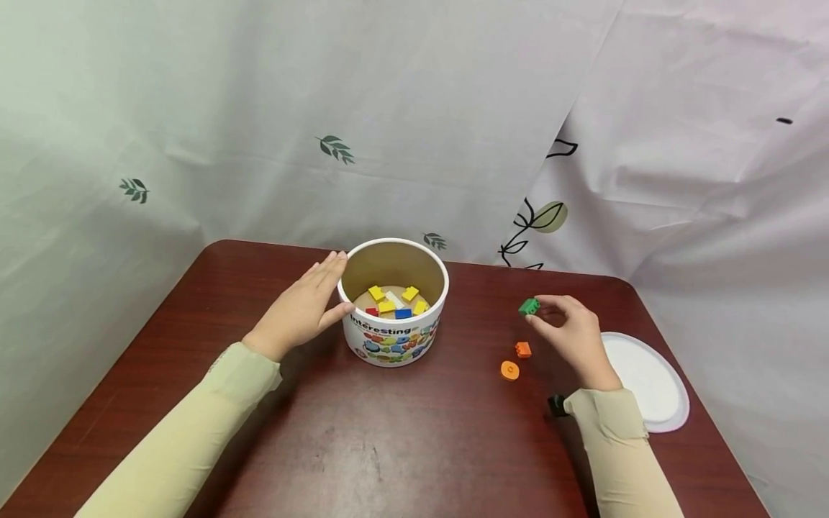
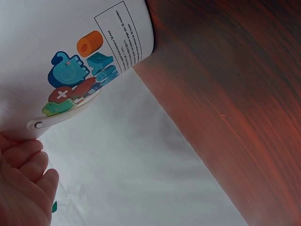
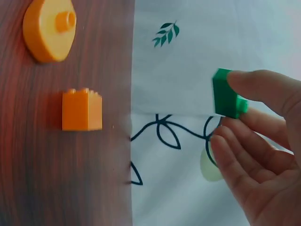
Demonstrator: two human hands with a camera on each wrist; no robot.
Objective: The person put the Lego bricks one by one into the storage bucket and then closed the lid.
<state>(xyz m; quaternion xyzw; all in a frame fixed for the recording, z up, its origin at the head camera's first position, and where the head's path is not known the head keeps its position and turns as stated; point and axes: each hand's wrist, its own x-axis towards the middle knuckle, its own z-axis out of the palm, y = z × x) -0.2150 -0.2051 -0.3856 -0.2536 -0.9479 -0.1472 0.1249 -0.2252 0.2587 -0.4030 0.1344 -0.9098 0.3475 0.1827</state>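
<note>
A round white bucket (image 1: 391,338) with printed toy pictures stands on the table, holding several yellow, red, white and blue building bricks. My left hand (image 1: 301,306) rests against the bucket's left rim, its fingers straight; in the left wrist view its fingertips (image 2: 35,155) lie at the bucket's printed wall (image 2: 28,56). Over to the right, my right hand (image 1: 573,334) pinches a green building brick (image 1: 529,306) between thumb and fingers, raised above the table. Below that hand lie an orange brick (image 1: 523,350) and a rounded orange piece (image 1: 509,370) with one stud.
Beside the right forearm sits a round white lid (image 1: 641,378) on the table. A dark piece (image 1: 557,405) lies close to the right sleeve. The brown table (image 1: 388,446) ends at a white patterned cloth (image 1: 401,129) hanging behind it.
</note>
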